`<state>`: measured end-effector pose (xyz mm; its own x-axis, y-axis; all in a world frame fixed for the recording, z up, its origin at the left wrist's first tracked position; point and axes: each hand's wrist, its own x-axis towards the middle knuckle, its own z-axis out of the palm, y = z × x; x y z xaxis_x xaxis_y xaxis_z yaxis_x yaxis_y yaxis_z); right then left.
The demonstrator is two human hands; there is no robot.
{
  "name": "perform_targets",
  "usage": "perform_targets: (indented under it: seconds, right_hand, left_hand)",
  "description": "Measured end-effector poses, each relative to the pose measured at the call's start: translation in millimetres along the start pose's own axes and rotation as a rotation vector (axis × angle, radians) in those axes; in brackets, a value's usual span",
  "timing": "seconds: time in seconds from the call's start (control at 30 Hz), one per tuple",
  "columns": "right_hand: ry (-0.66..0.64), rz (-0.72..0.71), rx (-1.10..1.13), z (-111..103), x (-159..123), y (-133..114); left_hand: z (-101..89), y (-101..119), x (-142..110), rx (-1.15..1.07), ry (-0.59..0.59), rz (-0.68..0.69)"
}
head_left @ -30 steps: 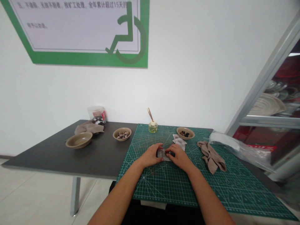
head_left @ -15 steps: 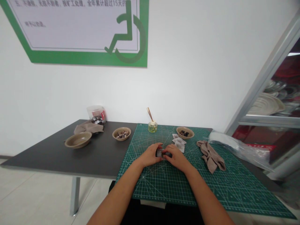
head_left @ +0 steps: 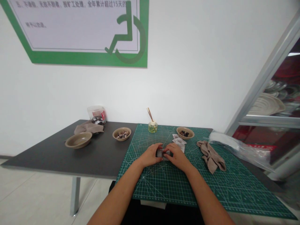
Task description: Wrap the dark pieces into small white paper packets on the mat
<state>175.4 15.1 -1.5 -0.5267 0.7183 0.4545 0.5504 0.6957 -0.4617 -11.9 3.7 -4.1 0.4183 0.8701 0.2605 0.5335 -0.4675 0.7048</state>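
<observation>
- Bracketing small grey patterned piece (head_left: 160, 152) on green mat (head_left: 168, 184): left hand (head_left: 150, 155), wide curve, thumb and fingers at opposite edges; firmness of hold cannot be told.
- Right hand (head_left: 176, 155): narrow fingertip grip over piece; contents cannot be told.
- Patterned papers (head_left: 180, 146): beyond right hand, near bowl of dark pieces (head_left: 187, 137).

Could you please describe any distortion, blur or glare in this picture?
In the head view, distortion stretches the green gridded cutting mat at lower right, lettering on the green-bordered white wall sign looks soft, pale glare streaks the clear plastic bag, and the small grey piece between the bare left hand and right hand lacks detail.
</observation>
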Motion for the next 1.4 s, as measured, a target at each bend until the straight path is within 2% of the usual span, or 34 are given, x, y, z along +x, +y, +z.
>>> perform_targets:
  seconds: [0.2,0.4,0.63,0.83,1.03,1.23,1.4]
  right_hand:
    - [0.004,0.135,0.006,-5,-3,6]
    - [-0.054,0.018,0.043,0,2,-3]
    - [0.005,0.093,0.003,-5,-1,1]
    - [-0.031,0.034,0.042,1,2,-6]
    - [0.010,0.114,-0.002,-4,-2,-2]
    - [-0.026,0.068,0.033,0,0,-3]
    - [0.000,0.092,0.018,-2,-2,3]
  left_hand:
    - [-1.5,2,0,0.027,-0.010,-0.004]
    - [-0.1,0,1,0.023,-0.004,0.016]
    - [-1.0,1,0,0.033,-0.007,0.009]
    - [-0.8,1,1,0.036,-0.001,0.009]
    - [0.1,-2,1,0.045,-0.004,0.007]
    - [-0.7,-1,1,0.044,-0.008,0.007]
    - [-0.7,0,0,0.044,-0.009,-0.001]
